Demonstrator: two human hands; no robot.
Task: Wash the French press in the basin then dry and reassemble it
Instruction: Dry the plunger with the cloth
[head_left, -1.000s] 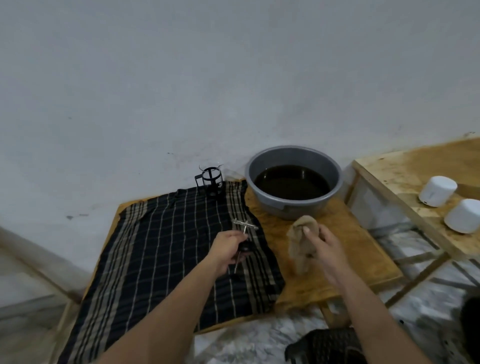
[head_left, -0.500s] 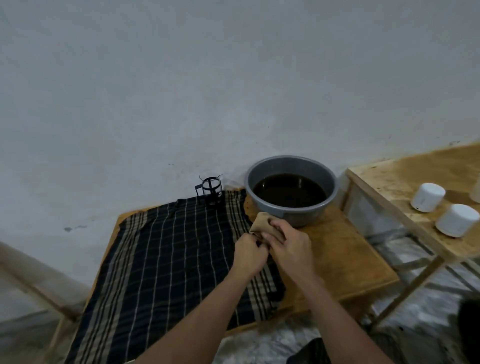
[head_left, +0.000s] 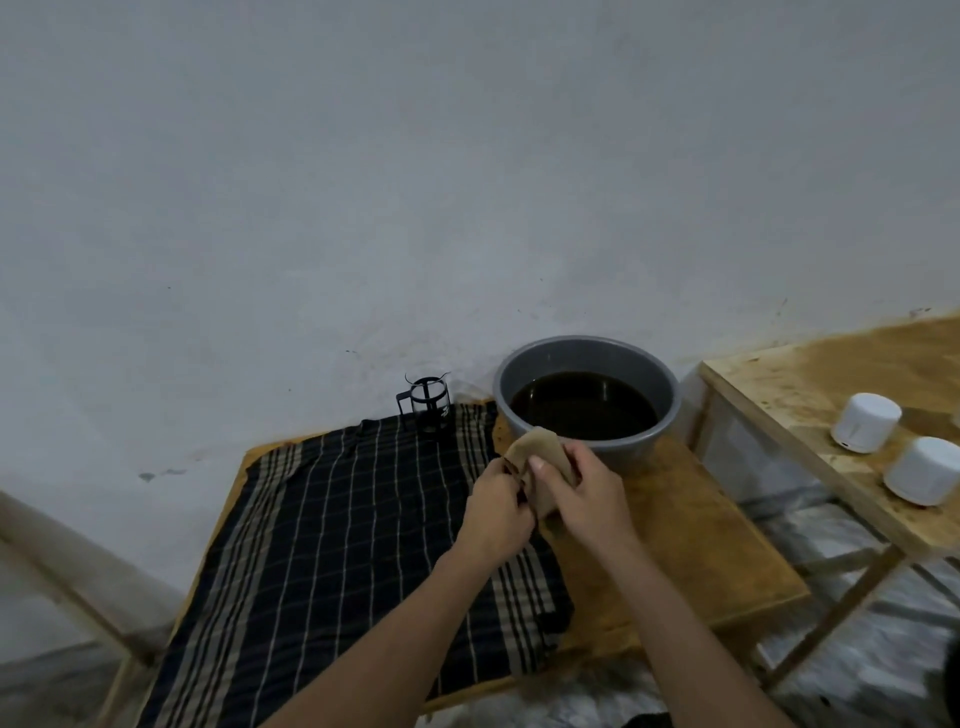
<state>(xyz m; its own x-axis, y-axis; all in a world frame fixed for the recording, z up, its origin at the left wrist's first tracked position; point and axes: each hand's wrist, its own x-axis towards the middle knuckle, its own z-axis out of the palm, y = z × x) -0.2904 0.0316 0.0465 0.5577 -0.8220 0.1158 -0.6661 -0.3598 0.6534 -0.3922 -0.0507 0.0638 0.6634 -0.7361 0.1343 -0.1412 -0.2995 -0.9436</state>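
Drying a French press part with a cloth, just in front of the basin.

On the desk (head_left: 691, 525), left of the basin (head_left: 587, 358), a dark checked towel (head_left: 337, 519) is spread, and the press's glass jar in its black frame (head_left: 429, 404) stands upright at the towel's far edge, just beside the basin. In front of the basin the left hand (head_left: 496, 512) is closed on something small that the tan cloth (head_left: 540, 462) hides; I cannot tell which part. The right hand (head_left: 582, 491) grips the cloth, wrapped over it. This looks like the drying step, with washing likely done, since the basin holds only dark water. Next, the dried part should go back with the jar for reassembly. Right of the basin, two white cups (head_left: 893, 447) sit on another desk (head_left: 779, 400).
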